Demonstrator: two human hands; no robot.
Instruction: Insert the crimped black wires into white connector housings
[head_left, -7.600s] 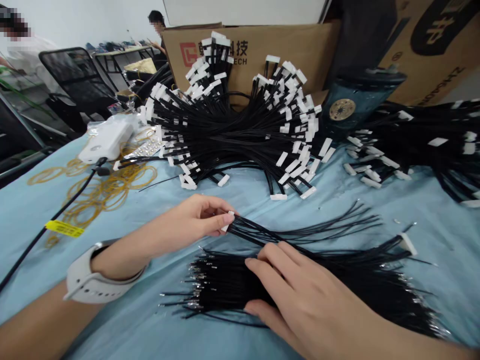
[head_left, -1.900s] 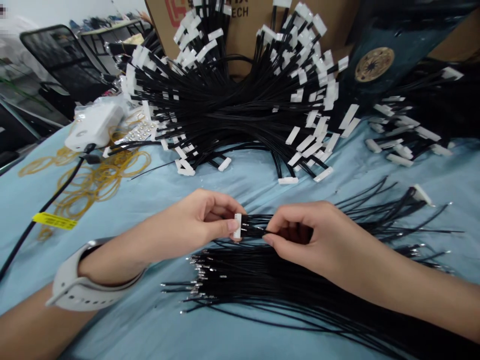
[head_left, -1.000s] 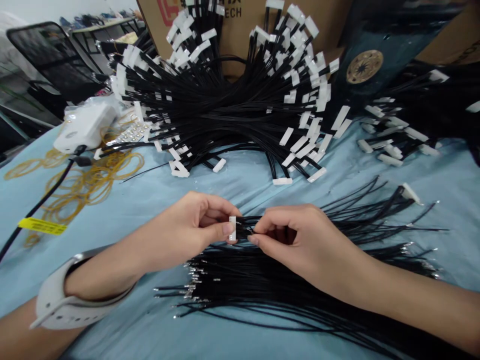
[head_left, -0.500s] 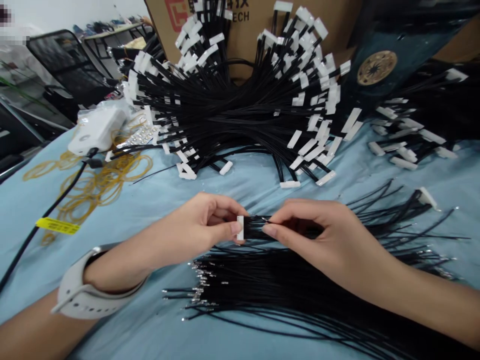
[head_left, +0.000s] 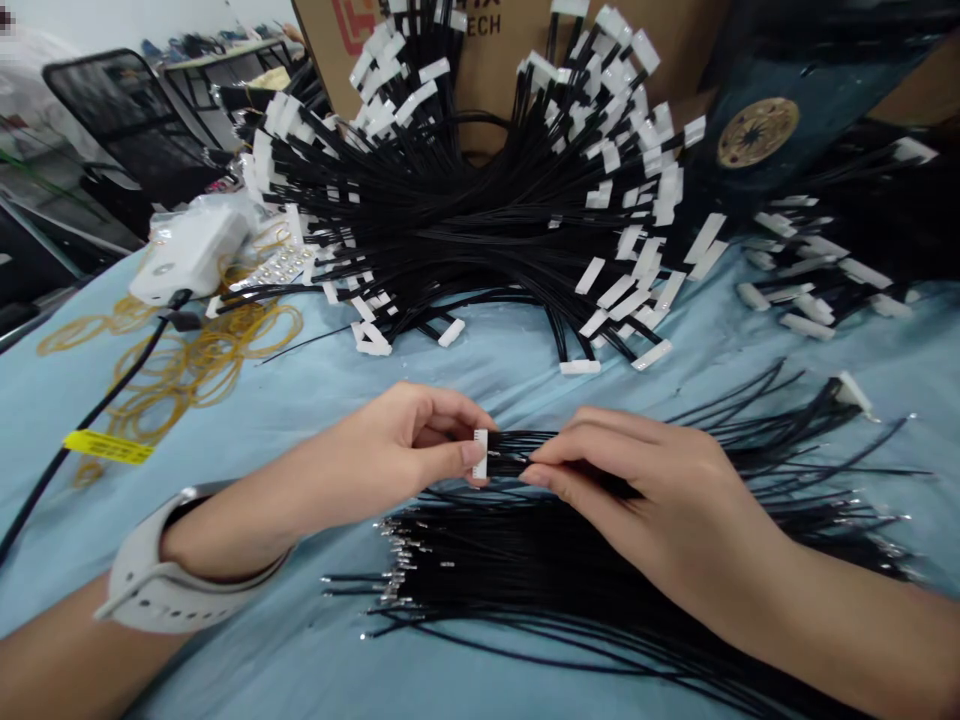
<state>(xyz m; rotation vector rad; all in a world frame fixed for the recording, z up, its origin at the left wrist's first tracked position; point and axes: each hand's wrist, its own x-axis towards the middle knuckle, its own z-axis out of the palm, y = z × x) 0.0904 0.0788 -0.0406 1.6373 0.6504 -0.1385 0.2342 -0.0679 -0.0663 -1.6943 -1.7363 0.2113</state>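
On the left I am seeing a black cable (head_left: 145, 353) with a yellow label (head_left: 107, 447); it is running towards a white device (head_left: 191, 255). Yellow rubber bands (head_left: 199, 370) are lying beside it on the blue cloth (head_left: 292, 650). The left wrist is wearing a pale watch strap (head_left: 161, 600). I am finding the left hand (head_left: 420, 440) with thumb and fingers closed around 1 white connector (head_left: 481, 453), which is standing near the middle of my view, between the 2 hands. Several black wires are going out from its right side. Behind, a big bundle (head_left: 465, 220) of wires with white ends is lying. In front, a heap of loose wires (head_left: 540, 560) with silvery tips is resting on the cloth. The right hand (head_left: 660, 480) is pinching a thin black wire (head_left: 517, 459) between thumb and forefinger, its tip pointing at the connector. Farther right, a second wire pile (head_left: 885, 230) is lying.
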